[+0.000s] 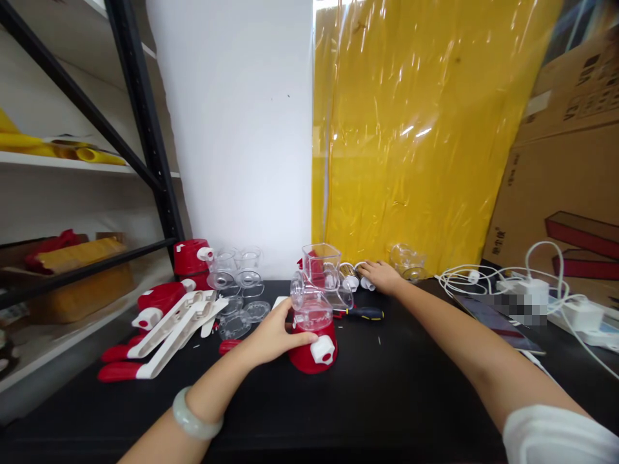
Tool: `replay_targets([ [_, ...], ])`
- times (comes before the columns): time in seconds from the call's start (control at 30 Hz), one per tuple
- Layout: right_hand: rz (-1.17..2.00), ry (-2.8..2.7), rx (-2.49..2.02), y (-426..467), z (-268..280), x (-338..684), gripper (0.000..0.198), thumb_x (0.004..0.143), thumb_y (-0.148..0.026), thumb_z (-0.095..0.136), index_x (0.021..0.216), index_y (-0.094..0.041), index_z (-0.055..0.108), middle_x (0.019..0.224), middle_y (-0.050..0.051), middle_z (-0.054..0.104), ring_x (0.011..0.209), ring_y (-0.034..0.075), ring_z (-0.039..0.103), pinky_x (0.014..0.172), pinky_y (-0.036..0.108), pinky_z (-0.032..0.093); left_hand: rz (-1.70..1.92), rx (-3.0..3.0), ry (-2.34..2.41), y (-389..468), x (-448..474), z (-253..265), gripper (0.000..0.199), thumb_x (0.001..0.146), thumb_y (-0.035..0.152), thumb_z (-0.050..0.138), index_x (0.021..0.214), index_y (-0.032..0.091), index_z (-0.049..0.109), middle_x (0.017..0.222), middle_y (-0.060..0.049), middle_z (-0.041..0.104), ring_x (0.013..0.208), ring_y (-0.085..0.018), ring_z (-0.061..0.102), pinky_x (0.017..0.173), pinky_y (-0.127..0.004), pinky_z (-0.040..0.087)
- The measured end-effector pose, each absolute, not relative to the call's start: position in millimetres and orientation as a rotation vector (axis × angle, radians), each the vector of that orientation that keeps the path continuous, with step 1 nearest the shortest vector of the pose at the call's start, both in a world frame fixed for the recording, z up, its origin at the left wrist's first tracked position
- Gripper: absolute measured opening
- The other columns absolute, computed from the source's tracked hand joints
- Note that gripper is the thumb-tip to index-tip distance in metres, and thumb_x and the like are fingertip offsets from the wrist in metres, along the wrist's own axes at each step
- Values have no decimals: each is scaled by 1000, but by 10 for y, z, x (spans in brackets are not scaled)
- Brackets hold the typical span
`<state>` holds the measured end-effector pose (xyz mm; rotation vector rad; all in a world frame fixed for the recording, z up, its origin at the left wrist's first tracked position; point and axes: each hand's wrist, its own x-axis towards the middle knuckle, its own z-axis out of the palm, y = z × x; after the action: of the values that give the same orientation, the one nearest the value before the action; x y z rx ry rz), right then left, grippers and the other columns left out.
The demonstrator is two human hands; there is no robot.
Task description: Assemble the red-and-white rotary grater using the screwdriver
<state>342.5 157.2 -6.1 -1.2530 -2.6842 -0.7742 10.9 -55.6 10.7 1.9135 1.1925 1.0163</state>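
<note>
In the middle of the black table stands a rotary grater point(314, 351) with a red base, a white knob on its front and a clear plastic housing point(314, 316) on top. My left hand point(273, 332) grips it from the left, thumb across the front where housing meets base. Farther back, my right hand point(383, 277) reaches out with its fingers around a white-ended grater drum point(366, 283), which they partly cover. Another grater drum point(349, 277) with a metal grating surface lies just left of it. Between the hands lies a screwdriver point(362, 313) with a dark handle.
On the left are red bases point(191, 256), white crank handles point(167, 332) with red grips, and several clear plastic parts point(236, 322). Another clear housing point(407, 261) stands at the back. White cables point(464, 280), a tablet point(498, 322) and a cardboard box point(561, 167) occupy the right.
</note>
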Motion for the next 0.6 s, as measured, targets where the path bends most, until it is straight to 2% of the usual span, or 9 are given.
replay_targets([
  [0.17,-742,-2675,-1274,1470,77,3429,78,64,-7,80,137,-16,53,142,20,57,139,32,47,106,43,42,1027,1893,1155,-539,127,80,68,70,42,83,128,22,53,133,-13,63,122,-33,61,99,-49,53],
  [0.3,-714,-2576,-1333,1261,326,3435,77,70,-18,77,141,-10,48,148,25,49,141,33,45,109,44,40,976,1848,1097,-503,29,95,78,67,42,85,132,22,46,140,-16,56,128,-35,57,105,-53,48],
  [0.37,-712,-2505,-1367,1089,477,3443,78,73,-22,74,144,-7,45,151,27,45,141,33,45,112,43,38,1012,1846,1179,-513,-61,145,86,64,43,86,135,21,42,147,-20,48,136,-38,48,108,-55,45],
  [0.47,-692,-2326,-1382,726,695,3443,82,76,-29,70,148,-4,39,153,27,42,141,33,45,115,44,35,1406,1917,1478,-668,-101,298,91,66,47,84,139,20,38,150,-21,39,142,-39,37,111,-58,41],
  [0.53,-674,-2221,-1339,422,811,3410,84,76,-31,69,148,-3,38,154,26,40,143,34,42,118,45,33,1713,2112,1549,-879,12,437,84,74,48,79,142,22,38,146,-17,41,141,-36,38,111,-56,41],
  [0.6,-684,-2163,-1312,90,893,3330,83,75,-30,69,148,-2,38,156,26,38,146,35,36,118,47,32,1796,2362,1412,-1117,243,575,71,80,43,76,141,28,43,143,-13,44,137,-32,44,108,-51,46],
])
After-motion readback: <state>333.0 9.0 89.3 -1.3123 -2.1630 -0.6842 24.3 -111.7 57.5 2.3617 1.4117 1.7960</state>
